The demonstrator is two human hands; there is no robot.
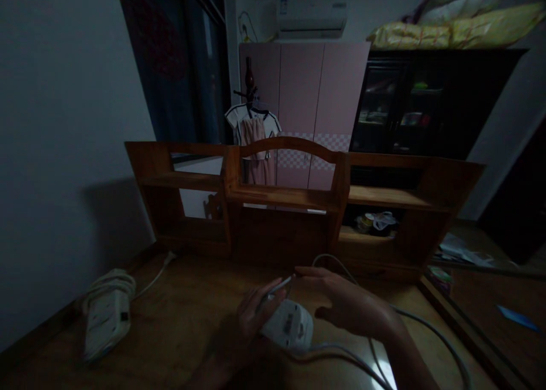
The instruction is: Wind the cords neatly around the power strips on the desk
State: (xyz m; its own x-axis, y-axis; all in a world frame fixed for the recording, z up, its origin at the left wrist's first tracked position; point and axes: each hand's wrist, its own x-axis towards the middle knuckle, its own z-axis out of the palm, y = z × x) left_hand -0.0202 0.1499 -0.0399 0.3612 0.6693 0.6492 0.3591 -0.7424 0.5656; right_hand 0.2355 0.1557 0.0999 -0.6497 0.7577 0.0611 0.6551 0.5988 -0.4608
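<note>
My left hand (pixel 258 313) is closed around a white power strip (pixel 286 323) just above the wooden desk. A printed label shows on its upward face. A thin pale piece, which I cannot make out, sticks up by the left fingertips. From the near end of the power strip a grey cord (pixel 341 351) runs down to the right. My right hand (pixel 350 305) hovers to the right of the strip, fingers stretched out and thumb apart. Its fingertips come close to the thin pale piece; whether they touch it I cannot tell.
Another white power strip (pixel 106 316), its cord wound around one end, lies at the left by the wall. Behind my hands stands a wooden shelf unit (pixel 281 196). Its right compartment holds a plastic bag (pixel 381 220). More cord loops (pixel 443 336) over the desk's right side.
</note>
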